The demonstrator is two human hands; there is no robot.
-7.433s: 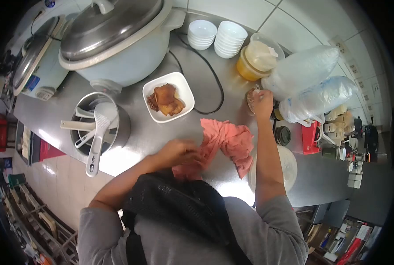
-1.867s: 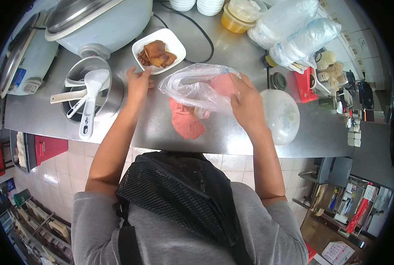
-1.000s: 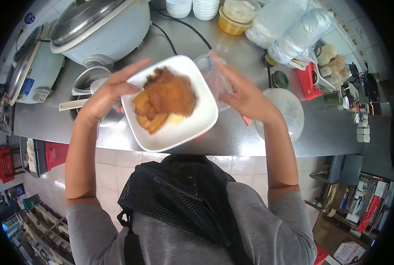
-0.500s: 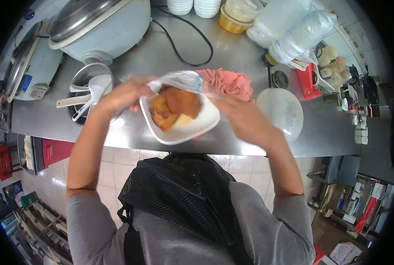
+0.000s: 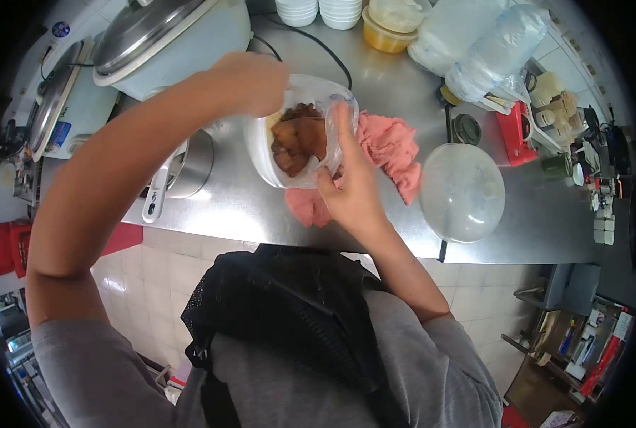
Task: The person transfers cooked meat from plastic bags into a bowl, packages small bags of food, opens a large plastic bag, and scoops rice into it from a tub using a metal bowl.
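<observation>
A white bowl [image 5: 262,153] is tilted above the steel counter, with browned meat [image 5: 300,143] at its opening. Clear plastic bag film [image 5: 311,87] surrounds the bowl's mouth and the meat. My left hand [image 5: 252,84] is raised at the bowl's upper left rim, fingers curled and blurred; what they grip is hidden. On the right side, my right hand [image 5: 354,178] pinches the bag's edge between thumb and fingers. Beneath and beside the bowl lies a crumpled pink cloth [image 5: 389,146].
A steel pot [image 5: 195,167] with white scoops stands left, below a large cooker [image 5: 182,46]. Stacked white bowls [image 5: 296,13], a yellow tub [image 5: 386,37] and bagged plastic [image 5: 500,53] line the back. A round translucent lid [image 5: 463,192] lies right, near a red box [image 5: 516,135].
The bowl has tipped toward the right, and the bag now surrounds its mouth. My left hand has risen to the bowl's upper rim. My right hand has moved left and down against the bag.
</observation>
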